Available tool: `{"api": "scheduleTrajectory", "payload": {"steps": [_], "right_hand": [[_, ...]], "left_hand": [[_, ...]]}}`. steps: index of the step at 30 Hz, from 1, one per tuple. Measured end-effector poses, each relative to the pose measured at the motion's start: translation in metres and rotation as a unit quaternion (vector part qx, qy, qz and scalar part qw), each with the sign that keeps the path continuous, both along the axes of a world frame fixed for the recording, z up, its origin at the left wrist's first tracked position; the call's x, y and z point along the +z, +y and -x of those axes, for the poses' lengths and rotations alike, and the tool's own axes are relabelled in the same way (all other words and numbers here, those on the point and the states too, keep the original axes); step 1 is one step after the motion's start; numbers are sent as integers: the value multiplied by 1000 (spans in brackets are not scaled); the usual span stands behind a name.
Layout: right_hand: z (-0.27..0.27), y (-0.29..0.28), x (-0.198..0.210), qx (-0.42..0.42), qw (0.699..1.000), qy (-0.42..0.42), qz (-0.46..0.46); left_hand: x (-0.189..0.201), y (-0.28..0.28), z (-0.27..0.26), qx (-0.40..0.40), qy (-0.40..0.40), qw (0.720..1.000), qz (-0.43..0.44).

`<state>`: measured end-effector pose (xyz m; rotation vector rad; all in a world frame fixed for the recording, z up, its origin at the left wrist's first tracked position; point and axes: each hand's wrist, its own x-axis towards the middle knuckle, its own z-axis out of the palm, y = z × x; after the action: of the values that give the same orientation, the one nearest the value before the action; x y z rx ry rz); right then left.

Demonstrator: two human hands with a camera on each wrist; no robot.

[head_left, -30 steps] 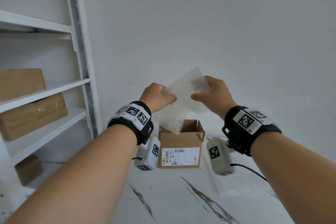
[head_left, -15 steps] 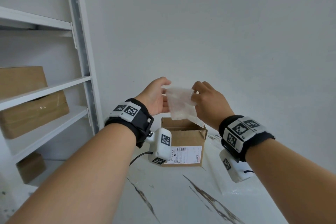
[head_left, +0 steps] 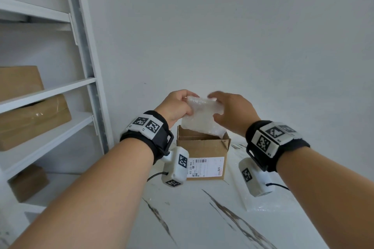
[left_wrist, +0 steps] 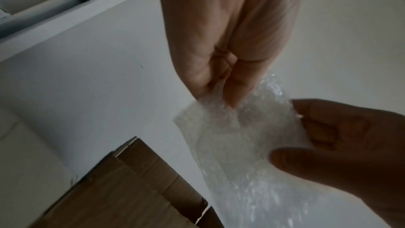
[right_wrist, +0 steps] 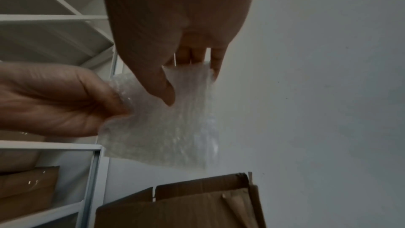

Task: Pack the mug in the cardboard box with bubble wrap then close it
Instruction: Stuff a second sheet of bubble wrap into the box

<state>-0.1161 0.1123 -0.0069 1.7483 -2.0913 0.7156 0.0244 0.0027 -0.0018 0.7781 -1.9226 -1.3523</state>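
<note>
A folded piece of clear bubble wrap [head_left: 200,114] hangs just above the open cardboard box [head_left: 204,150], which stands on the white marble table. My left hand [head_left: 178,105] pinches the wrap's left top corner; in the left wrist view the left hand [left_wrist: 221,82] grips the bubble wrap [left_wrist: 236,138] between thumb and fingers. My right hand [head_left: 228,111] holds the right edge, thumb in front and fingers behind, also shown in the right wrist view as the right hand [right_wrist: 188,68] on the bubble wrap [right_wrist: 162,127]. The box [right_wrist: 181,207] has its flaps up. No mug is visible.
A white metal shelf rack [head_left: 85,70] stands at the left with several brown parcels [head_left: 34,121] on it. More bubble wrap sheet [head_left: 269,200] lies flat on the table [head_left: 192,218] to the right of the box. A plain white wall is close behind.
The bubble wrap has been folded smaller between both hands and lowered closer to the box opening. My right hand has shifted its hold to the wrap's right edge.
</note>
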Motion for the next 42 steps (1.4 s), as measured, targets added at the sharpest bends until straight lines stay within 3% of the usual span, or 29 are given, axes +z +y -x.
{"api": "scheduleTrajectory", "payload": {"steps": [3, 7, 11, 16, 20, 25, 31, 37, 42], "right_hand": [[5, -4, -3, -53, 998, -17, 22], [13, -5, -11, -58, 991, -68, 97], [10, -10, -18, -18, 992, -67, 107], [3, -13, -29, 2, 998, -31, 61], [0, -10, -39, 15, 1000, -17, -19], [4, -5, -55, -11, 997, -20, -74], [1, 3, -57, -42, 992, 38, -113], [-20, 9, -55, -92, 971, 90, -201], [-23, 7, -54, -112, 965, 85, -220]], "left_hand": [[-5, -6, -1, 33, -20, 999, 35], [-29, -22, -6, 75, -169, 973, 142], [-56, -20, -6, 46, -287, 946, 142], [-59, -15, -7, 19, -308, 951, 39], [-58, -10, -10, -7, -331, 941, 69], [-65, -5, -12, -27, -317, 947, 32], [-68, 2, -9, -20, -383, 919, 88], [-68, 6, -8, 18, -375, 915, 147], [-73, 3, -7, 31, -398, 894, 203]]}}
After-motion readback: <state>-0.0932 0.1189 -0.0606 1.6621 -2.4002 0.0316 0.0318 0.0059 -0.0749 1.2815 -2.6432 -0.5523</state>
